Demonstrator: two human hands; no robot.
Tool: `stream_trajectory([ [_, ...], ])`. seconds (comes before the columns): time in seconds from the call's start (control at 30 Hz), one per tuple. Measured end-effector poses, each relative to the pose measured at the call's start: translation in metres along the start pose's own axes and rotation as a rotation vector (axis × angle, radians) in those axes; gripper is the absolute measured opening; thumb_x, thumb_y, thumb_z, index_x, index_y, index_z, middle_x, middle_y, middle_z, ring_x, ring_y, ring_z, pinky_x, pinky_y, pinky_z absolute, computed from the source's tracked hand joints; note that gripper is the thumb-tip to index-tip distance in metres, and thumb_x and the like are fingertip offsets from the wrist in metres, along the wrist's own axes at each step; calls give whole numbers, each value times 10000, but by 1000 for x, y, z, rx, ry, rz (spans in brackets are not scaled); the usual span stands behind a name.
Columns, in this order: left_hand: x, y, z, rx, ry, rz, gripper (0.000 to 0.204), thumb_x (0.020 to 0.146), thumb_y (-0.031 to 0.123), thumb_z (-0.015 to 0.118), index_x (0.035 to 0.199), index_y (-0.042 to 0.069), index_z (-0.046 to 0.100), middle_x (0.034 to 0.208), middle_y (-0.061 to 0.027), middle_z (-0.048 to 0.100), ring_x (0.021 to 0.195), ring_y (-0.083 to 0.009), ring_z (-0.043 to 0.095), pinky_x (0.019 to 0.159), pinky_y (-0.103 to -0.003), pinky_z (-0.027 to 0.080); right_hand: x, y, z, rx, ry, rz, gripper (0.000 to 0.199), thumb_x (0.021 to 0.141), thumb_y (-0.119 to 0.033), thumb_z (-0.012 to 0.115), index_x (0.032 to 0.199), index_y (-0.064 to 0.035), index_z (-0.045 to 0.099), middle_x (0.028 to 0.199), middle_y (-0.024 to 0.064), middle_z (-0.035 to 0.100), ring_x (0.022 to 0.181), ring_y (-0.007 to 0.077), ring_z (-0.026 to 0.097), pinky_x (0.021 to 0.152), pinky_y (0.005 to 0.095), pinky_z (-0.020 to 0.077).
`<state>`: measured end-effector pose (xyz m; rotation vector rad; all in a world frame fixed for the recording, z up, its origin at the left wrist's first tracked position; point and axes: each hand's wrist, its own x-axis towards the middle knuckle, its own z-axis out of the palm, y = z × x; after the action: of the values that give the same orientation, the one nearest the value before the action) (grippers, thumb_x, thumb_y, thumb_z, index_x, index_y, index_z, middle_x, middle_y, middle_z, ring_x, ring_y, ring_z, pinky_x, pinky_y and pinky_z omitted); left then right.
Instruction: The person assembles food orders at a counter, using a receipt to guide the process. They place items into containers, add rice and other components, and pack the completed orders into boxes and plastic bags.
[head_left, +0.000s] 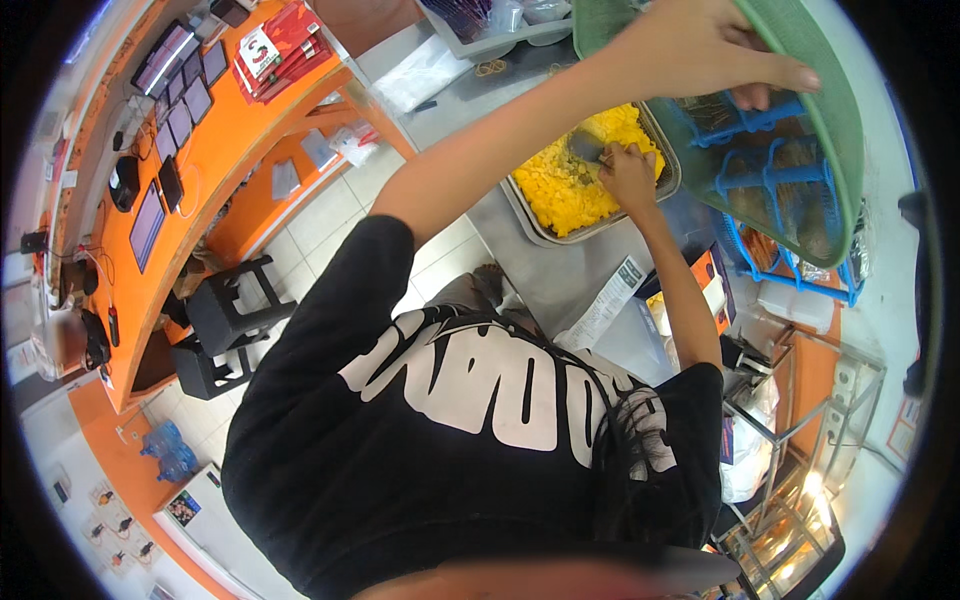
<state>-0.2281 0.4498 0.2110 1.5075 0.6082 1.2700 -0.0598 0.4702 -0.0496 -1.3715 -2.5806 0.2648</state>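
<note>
My left hand (715, 55) stretches across to the far right, its thumb and fingers closed on the edge of a large green mesh-like cover (845, 150), which is tilted up. Below that arm, a rectangular metal tray (672, 172) holds lumpy bright yellow food (565, 200). My right hand (630, 175) reaches over the tray's right side, fingers closed round a grey spoon-like utensil (586, 146). Its head sits in the food, where a patch looks paler. The handle is mostly hidden in my fist.
The tray stands on a steel worktop (535, 275). Blue plastic baskets (775, 180) lie right of it, under the cover. A paper slip (605, 305) lies near my right forearm. On the left are an orange counter (215, 130) with several devices and black stools (235, 310).
</note>
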Motion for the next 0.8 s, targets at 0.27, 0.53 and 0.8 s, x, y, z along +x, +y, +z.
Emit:
stream_trajectory([
  [0.27,-44,-3,-41,375,-57,-24,430,813,425,716,945,16,697,777,-77,686,688,-148,664,640,-271,534,22,5,-2,239,256,-28,126,801,-164,661,877,-63,659,794,176,663,735,332,648,658,429,513],
  [0.53,-57,-9,-37,120,208,23,443,819,448,699,974,33,713,739,-68,681,637,-118,649,577,-230,523,34,-3,2,225,-158,-134,128,781,-124,644,866,-33,673,832,195,662,785,377,640,695,444,513],
  [0.8,-40,-15,-39,-15,177,53,355,841,356,698,934,14,714,738,-57,678,621,-97,627,578,-209,514,6,-30,-17,176,-345,-128,115,734,-79,653,831,-22,680,795,199,653,755,377,635,707,430,509],
])
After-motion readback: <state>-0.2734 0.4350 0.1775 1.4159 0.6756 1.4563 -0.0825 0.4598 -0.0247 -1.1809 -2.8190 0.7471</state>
